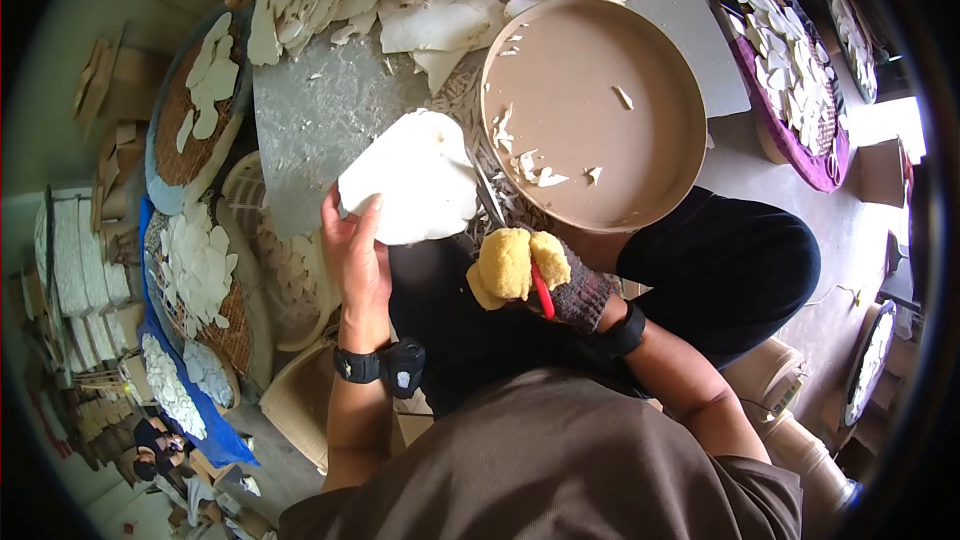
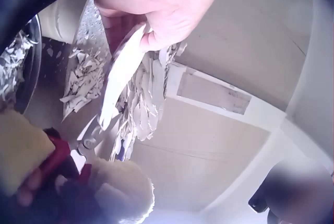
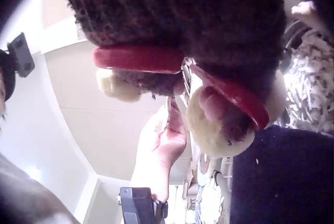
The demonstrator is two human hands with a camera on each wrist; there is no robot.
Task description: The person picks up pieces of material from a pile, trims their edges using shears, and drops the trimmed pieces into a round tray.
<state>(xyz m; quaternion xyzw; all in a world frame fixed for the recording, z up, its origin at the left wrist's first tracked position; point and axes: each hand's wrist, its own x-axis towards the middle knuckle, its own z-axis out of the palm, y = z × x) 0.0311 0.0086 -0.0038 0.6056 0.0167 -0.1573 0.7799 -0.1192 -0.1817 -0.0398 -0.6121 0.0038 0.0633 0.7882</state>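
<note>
A white, flat, irregular piece (image 1: 412,180) is pinched at its lower left edge by the bare left hand (image 1: 358,255); the left wrist view shows this piece (image 2: 122,75) nearly edge-on between thumb and fingers of the left hand (image 2: 156,4). The right hand (image 1: 560,285), in a dark knitted glove with yellow padding (image 1: 505,265), grips red-handled scissors (image 1: 541,290). Their metal blades (image 1: 487,190) lie at the piece's right edge. In the right wrist view the red handles (image 3: 138,59) stand apart, with the gloved fingers (image 3: 151,82) through them.
A large round tan tray (image 1: 600,110) with a few scraps lies beyond the right hand. Stacked white pieces (image 1: 440,20) cover the far side of the metal surface (image 1: 330,100). Round baskets of pieces stand at left (image 1: 205,100) and right (image 1: 790,70). Narrow scraps lie beside the tray.
</note>
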